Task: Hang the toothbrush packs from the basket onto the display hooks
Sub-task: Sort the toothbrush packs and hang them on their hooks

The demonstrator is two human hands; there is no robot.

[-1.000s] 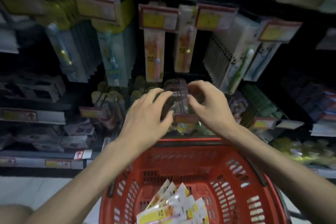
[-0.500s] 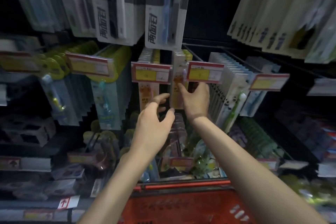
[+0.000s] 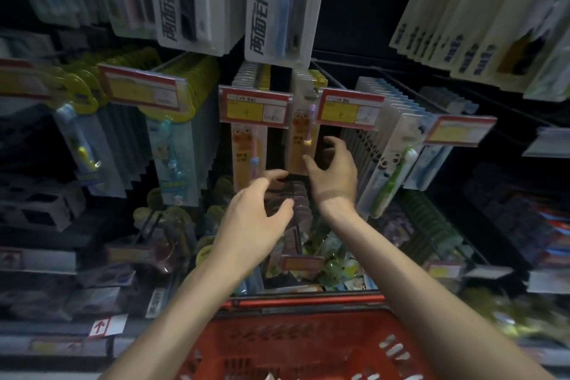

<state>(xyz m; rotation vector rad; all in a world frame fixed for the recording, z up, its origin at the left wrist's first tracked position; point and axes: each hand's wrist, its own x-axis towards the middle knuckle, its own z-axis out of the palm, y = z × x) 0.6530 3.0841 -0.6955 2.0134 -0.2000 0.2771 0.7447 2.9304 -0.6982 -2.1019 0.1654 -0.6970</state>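
Both hands hold nothing: left hand (image 3: 256, 219) relaxed, right hand (image 3: 334, 173) half open beside the hung orange pack (image 3: 303, 136). The inside of the basket (image 3: 277, 339) is mostly out of view, so I cannot tell what remains.

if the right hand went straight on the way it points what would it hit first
Probably the orange toothbrush pack hanging just ahead of the right hand, near its thumb; depth is unclear.
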